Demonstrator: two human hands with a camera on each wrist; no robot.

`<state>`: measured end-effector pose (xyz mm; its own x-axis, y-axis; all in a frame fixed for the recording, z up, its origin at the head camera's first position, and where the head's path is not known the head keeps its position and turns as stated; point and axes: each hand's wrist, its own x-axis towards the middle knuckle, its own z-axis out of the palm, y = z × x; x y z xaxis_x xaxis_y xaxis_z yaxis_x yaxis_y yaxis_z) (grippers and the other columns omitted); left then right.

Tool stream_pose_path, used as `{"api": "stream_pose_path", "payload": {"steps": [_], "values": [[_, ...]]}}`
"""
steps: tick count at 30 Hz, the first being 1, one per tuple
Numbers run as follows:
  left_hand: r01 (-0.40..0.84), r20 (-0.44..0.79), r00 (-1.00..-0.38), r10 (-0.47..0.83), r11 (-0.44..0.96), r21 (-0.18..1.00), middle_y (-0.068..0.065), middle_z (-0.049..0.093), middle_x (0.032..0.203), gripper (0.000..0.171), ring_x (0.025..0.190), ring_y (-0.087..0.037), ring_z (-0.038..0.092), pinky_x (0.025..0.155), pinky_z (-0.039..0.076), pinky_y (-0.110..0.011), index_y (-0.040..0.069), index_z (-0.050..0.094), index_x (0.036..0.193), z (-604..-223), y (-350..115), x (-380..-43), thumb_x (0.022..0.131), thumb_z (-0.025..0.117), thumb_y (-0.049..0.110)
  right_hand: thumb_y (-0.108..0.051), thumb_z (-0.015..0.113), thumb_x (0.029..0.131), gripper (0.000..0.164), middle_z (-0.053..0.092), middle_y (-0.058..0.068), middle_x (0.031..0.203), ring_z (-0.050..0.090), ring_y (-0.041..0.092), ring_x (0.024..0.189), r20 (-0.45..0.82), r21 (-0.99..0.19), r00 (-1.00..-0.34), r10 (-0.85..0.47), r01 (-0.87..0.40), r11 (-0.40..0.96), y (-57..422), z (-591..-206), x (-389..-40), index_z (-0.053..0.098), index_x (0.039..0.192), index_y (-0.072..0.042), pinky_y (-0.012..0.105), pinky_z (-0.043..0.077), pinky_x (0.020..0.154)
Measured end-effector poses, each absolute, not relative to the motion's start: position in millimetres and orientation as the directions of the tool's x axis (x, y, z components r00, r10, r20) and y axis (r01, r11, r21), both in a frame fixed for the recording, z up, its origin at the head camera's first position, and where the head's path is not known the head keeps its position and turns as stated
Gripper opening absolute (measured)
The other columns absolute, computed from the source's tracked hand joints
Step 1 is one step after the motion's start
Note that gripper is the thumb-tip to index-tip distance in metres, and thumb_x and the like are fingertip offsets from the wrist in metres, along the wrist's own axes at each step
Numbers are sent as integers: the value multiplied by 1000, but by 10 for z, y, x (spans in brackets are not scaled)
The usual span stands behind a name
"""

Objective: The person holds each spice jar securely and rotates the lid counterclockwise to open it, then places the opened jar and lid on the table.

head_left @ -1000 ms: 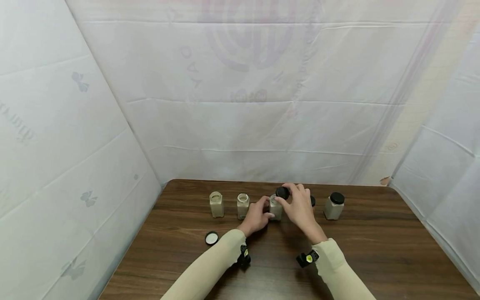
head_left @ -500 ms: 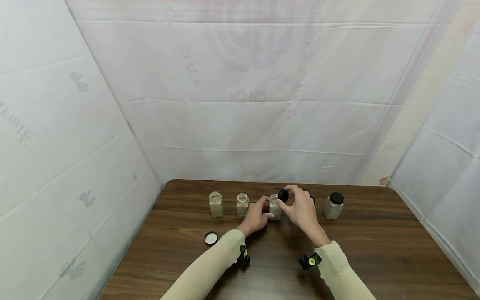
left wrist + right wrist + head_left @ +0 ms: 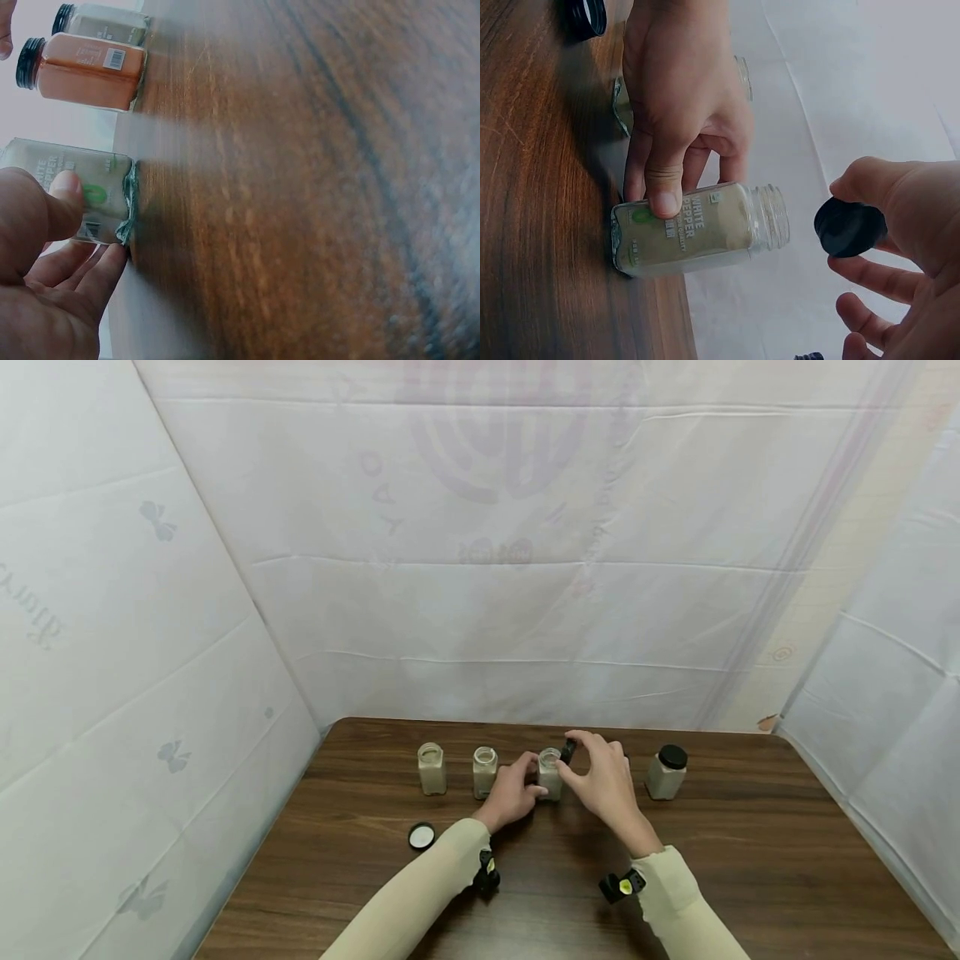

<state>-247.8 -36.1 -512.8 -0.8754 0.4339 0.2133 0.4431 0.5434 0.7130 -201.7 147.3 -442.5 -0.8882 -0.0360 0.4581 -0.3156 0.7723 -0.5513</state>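
My left hand (image 3: 513, 789) grips a glass jar of white pepper (image 3: 705, 229) by its lower part. The jar stands upright on the table, its threaded mouth uncovered. Beside that mouth, my right hand (image 3: 606, 777) pinches a black screw lid (image 3: 847, 226) between thumb and fingers. The lid is tilted on edge, apart from the jar. To the left are two uncapped jars, one at the far left (image 3: 431, 770) and one close to my left hand (image 3: 485, 772). Both hold pale powder.
A black lid with a white liner (image 3: 422, 836) lies on the wooden table (image 3: 337, 852). An orange-filled capped jar (image 3: 90, 71) is mostly hidden behind my right hand in the head view. Another black-capped jar (image 3: 667, 772) stands further right. A white cloth (image 3: 480, 610) hangs behind.
The lid in my right hand has turned from nearly flat to on edge and moved slightly right, off the jar's mouth. My left hand keeps its grip on the jar.
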Motion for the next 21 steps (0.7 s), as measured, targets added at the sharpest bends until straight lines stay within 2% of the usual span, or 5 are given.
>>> {"api": "stream_pose_path", "payload": {"steps": [9, 14, 21], "values": [[420, 194, -883, 427, 537, 731, -13, 69, 126, 39, 117, -27, 66, 97, 54, -44, 8, 55, 135, -5134, -361, -2470, 99, 69, 11, -19, 85, 86, 48, 69, 15, 123, 53, 40, 106, 397, -597, -918, -9, -265, 757, 1485, -4418, -1998, 64, 129, -10, 56, 41, 87], [425, 203, -884, 422, 540, 727, -16, 68, 127, 40, 119, -31, 65, 97, 54, -46, 6, 54, 136, -5137, -362, -2476, 98, 70, 10, -17, 85, 86, 54, 68, 17, 130, 52, 40, 105, 429, -563, -903, -33, -295, 772, 1490, -4436, -2019, 65, 136, -9, 58, 42, 86], [430, 208, -883, 421, 543, 722, -16, 68, 126, 40, 118, -31, 65, 97, 54, -47, 6, 55, 135, -5121, -361, -2470, 99, 70, 11, -12, 87, 83, 50, 64, 18, 130, 50, 40, 103, 488, -538, -872, -49, -345, 769, 1495, -4454, -2034, 69, 130, -7, 55, 42, 84]]}}
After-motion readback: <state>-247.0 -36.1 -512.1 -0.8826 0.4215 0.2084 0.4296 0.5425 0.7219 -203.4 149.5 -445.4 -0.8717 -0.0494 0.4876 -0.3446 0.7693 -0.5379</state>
